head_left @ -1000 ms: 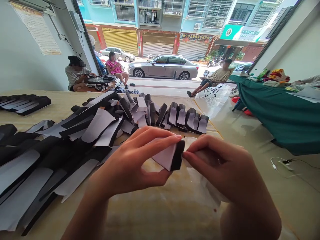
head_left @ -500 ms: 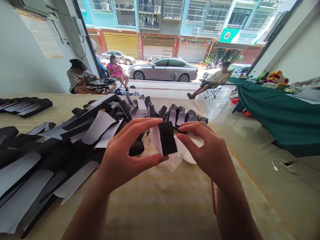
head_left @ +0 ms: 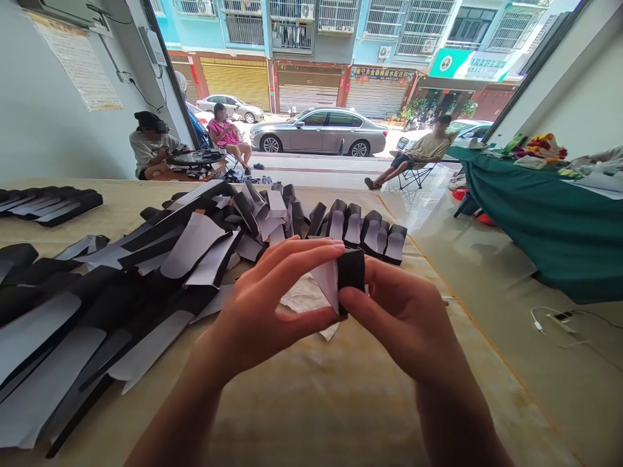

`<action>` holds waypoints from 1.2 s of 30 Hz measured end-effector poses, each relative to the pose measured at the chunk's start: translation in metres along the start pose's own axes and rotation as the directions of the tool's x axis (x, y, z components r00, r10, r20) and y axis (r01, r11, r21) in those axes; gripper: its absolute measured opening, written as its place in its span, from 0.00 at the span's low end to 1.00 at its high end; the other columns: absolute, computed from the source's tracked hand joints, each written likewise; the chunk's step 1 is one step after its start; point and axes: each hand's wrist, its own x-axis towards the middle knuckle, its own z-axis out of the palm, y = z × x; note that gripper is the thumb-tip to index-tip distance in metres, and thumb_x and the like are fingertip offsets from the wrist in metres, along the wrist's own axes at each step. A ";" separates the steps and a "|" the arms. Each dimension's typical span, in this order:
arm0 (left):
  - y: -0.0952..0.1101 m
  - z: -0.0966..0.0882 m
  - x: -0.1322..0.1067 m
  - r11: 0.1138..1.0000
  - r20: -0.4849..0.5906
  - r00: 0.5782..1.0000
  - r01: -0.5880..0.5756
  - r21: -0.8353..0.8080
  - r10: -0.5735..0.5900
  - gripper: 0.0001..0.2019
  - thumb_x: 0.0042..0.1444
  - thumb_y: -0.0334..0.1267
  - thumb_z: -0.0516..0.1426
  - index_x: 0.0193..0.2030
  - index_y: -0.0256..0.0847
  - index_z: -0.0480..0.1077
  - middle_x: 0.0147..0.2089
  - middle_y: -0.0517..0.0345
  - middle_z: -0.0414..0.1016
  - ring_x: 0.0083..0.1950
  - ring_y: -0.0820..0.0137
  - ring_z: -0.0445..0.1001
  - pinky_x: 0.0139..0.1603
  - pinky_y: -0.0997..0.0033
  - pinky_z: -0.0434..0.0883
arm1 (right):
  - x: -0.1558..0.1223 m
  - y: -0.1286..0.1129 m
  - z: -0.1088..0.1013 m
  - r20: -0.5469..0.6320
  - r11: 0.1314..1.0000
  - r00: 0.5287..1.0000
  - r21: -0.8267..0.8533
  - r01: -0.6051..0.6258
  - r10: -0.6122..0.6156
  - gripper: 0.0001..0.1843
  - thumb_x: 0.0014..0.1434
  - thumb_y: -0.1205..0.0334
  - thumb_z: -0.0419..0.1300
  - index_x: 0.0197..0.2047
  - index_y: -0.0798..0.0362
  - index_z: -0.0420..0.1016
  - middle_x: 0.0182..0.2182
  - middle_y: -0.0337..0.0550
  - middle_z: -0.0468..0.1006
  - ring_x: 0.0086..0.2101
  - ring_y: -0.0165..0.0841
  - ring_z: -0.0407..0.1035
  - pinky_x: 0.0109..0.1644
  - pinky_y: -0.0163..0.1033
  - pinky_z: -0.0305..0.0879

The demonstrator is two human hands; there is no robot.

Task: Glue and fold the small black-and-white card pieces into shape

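Observation:
A small black-and-white folded piece (head_left: 351, 277), white inside and black outside, is held up over the table between both hands. My left hand (head_left: 272, 305) pinches it at top and bottom, fingers above and thumb below. My right hand (head_left: 403, 311) grips its black right side, with the thumb on the face toward me and the fingers behind. Part of the piece is hidden by the fingers. Under it on the table lies a crumpled whitish sheet (head_left: 304, 295), partly covered by my hands.
A big pile of long black-and-white pieces (head_left: 195, 246) covers the table's left side. A row of similar pieces (head_left: 372, 233) stands farther back. A green-covered table (head_left: 516, 214) is at right, a power strip (head_left: 564, 324) on the floor. Several people sit beyond the table.
Both hands and the piece have moved slightly right and down. My right hand has closed onto the black side of the piece, where earlier its fingers were just beside it.

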 end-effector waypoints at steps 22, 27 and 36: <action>0.000 -0.001 0.003 0.989 0.007 0.997 -0.079 0.123 0.079 0.25 0.50 0.35 0.63 0.56 0.44 0.64 0.53 0.52 0.74 0.54 0.66 0.73 0.60 0.62 0.69 | 0.005 0.007 0.005 -0.101 0.994 0.994 0.104 0.040 -0.030 0.05 0.52 0.62 0.63 0.27 0.51 0.72 0.26 0.36 0.71 0.30 0.30 0.63 0.36 0.36 0.61; -0.002 0.001 0.003 0.986 0.014 0.995 -0.103 0.128 0.102 0.25 0.51 0.35 0.63 0.55 0.44 0.64 0.53 0.51 0.74 0.54 0.66 0.73 0.60 0.60 0.69 | 0.007 0.009 0.004 -0.077 0.996 0.997 0.086 -0.016 0.022 0.08 0.48 0.57 0.66 0.31 0.51 0.75 0.29 0.38 0.75 0.33 0.33 0.67 0.39 0.39 0.64; -0.003 0.002 0.003 0.986 0.036 0.993 -0.119 0.114 0.115 0.24 0.50 0.32 0.63 0.55 0.43 0.64 0.53 0.51 0.73 0.54 0.65 0.72 0.60 0.60 0.69 | 0.011 0.018 0.002 -0.069 0.997 0.998 0.079 -0.008 0.014 0.10 0.50 0.54 0.65 0.29 0.52 0.74 0.25 0.37 0.73 0.28 0.31 0.65 0.34 0.36 0.63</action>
